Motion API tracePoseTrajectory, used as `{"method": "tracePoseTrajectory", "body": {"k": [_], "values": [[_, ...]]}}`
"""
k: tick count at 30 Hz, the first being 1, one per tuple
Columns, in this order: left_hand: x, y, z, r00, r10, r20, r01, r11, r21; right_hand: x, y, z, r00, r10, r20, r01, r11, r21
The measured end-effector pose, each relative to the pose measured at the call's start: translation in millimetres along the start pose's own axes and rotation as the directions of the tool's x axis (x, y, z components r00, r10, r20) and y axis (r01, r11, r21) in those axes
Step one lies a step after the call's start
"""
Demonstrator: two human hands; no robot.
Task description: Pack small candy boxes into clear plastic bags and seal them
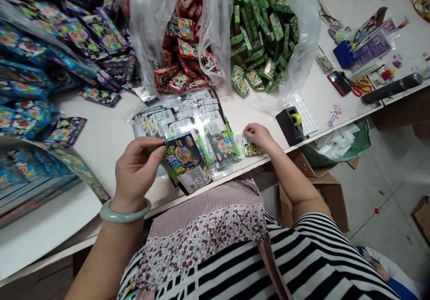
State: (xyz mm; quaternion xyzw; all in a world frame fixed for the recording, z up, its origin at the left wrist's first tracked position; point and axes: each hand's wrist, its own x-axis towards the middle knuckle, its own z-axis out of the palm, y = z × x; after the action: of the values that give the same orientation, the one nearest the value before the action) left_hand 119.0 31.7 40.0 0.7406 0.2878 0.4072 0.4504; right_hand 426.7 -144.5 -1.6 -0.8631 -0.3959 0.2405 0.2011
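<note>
The left hand point(136, 171) pinches a dark card pack point(183, 154) by its edge, held just above the table point(101, 138) edge. At three o'clock from it, the right hand point(258, 135) has its fingers pressed together on a small green box point(254, 149) lying on the table. It looks like packing is under way: the box likely needs sliding into the pack. Clear sleeves point(188, 114) lie just behind. Farther, at twelve o'clock, bags hold red boxes point(183, 44) and green boxes point(265, 35).
</note>
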Motion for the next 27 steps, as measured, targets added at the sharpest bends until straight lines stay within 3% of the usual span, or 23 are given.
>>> {"method": "tracePoseTrajectory", "body": {"k": [2,5,8,9,12,15,19,23,27], "values": [[-0.1,-3.2,-1.0,1.0,0.012,0.002,-0.012,1.0,-0.004,-0.6,4.5,-5.0,0.998,0.057,0.033,-0.062,0.982,0.18],[-1.0,-7.1,0.3,0.999,0.039,0.007,-0.039,0.999,-0.013,-7.9,-2.5,-21.2,0.985,0.113,0.127,-0.16,0.871,0.465],[-2.5,-5.8,3.6,0.997,0.064,0.03,-0.064,0.998,-0.025,-18.9,-41.6,-35.7,0.981,-0.141,0.131,0.04,0.815,0.578],[-2.9,-4.0,4.7,0.997,0.071,0.035,-0.07,0.997,-0.03,-22.2,-61.1,-38.3,0.954,-0.273,0.123,0.149,0.788,0.598],[-3.6,2.4,6.7,0.996,0.081,0.048,-0.079,0.996,-0.034,-26.8,-125.0,-38.1,0.807,-0.58,0.115,0.41,0.69,0.596],[-4.1,6.9,6.3,0.995,0.072,0.071,-0.069,0.997,-0.04,-20.7,-174.7,-28.3,0.71,-0.69,0.142,0.548,0.668,0.503],[-4.4,7.4,3.8,0.993,0.069,0.093,-0.062,0.995,-0.077,-4.7,-200.8,-14.0,0.734,-0.625,0.264,0.52,0.768,0.373],[-2.7,5.4,5.6,0.994,0.061,0.09,-0.052,0.994,-0.096,2.3,-205.0,-11.1,0.77,-0.537,0.344,0.448,0.84,0.307],[-2.7,4.7,14.6,0.999,0.035,0.008,-0.034,0.996,-0.078,1.3,-206.6,-10.0,0.789,-0.509,0.345,0.416,0.855,0.309]]}}
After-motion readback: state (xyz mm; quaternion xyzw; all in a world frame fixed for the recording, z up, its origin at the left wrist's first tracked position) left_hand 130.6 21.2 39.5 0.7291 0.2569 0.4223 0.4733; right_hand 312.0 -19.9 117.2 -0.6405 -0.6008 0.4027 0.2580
